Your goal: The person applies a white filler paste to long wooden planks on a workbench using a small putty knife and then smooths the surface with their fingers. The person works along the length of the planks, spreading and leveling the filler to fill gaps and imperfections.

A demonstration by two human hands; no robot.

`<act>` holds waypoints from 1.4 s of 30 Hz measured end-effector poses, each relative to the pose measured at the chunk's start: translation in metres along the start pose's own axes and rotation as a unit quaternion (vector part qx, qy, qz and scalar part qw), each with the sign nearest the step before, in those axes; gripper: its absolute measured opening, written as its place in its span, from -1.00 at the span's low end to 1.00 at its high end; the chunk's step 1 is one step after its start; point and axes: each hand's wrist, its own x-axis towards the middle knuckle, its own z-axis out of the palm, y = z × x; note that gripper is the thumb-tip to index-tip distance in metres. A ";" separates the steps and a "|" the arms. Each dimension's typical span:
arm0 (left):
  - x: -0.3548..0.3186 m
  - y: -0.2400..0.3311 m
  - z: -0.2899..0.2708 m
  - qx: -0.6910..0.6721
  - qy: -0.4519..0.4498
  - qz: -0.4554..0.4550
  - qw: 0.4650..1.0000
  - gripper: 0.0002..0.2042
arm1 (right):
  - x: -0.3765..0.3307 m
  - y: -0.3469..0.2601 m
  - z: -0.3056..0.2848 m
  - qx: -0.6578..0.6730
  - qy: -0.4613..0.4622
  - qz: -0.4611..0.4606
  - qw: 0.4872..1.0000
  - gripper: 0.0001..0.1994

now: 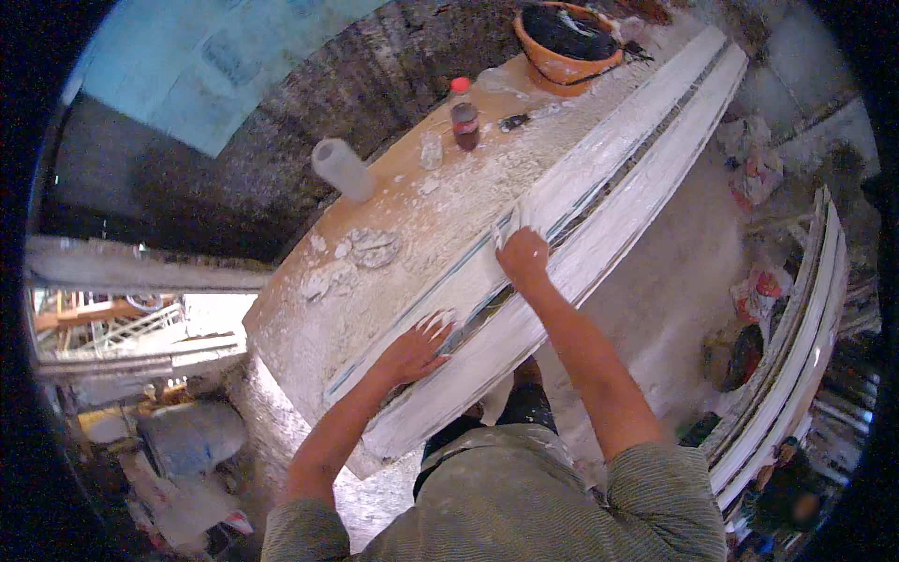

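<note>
Two long white strips, which look like wet plaster mouldings [618, 214], lie side by side along the table with a dark gap between them. Thin blue-green lines run along the far strip. My left hand [412, 348] rests on its near-left part, fingers spread and coated in white. Farther up the same strip, my right hand [524, 255] touches the surface, its whitened fingers reaching forward and partly bent. I see no tool in either hand. What lies under the fingertips is hidden.
White residue and flakes [375, 248] cover the tan table [304, 248]. Beyond the strips stand a translucent container [343, 169], a clear cup [431, 150], a red-capped bottle [464, 122] and an orange bucket [571, 70]. More long white mouldings [796, 361] lean at right; a blue drum [192, 437] sits lower left.
</note>
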 end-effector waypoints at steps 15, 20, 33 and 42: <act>-0.131 -0.038 0.021 -0.076 0.010 -0.050 0.996 -0.08 | -0.150 -0.155 0.055 0.016 -0.081 -0.103 0.991 -0.54; -0.017 -0.029 -0.008 -0.112 0.013 -0.041 0.993 -0.08 | -0.032 -0.064 0.054 -0.043 0.022 0.019 0.999 -0.55; 0.369 0.017 -0.102 -0.175 0.143 -0.004 0.974 -0.22 | 0.133 0.174 -0.091 0.283 0.114 0.189 0.933 -0.60; 0.335 0.028 -0.092 -0.018 0.100 0.066 0.993 -0.29 | 0.148 0.180 -0.066 -0.020 0.059 0.096 0.993 -0.62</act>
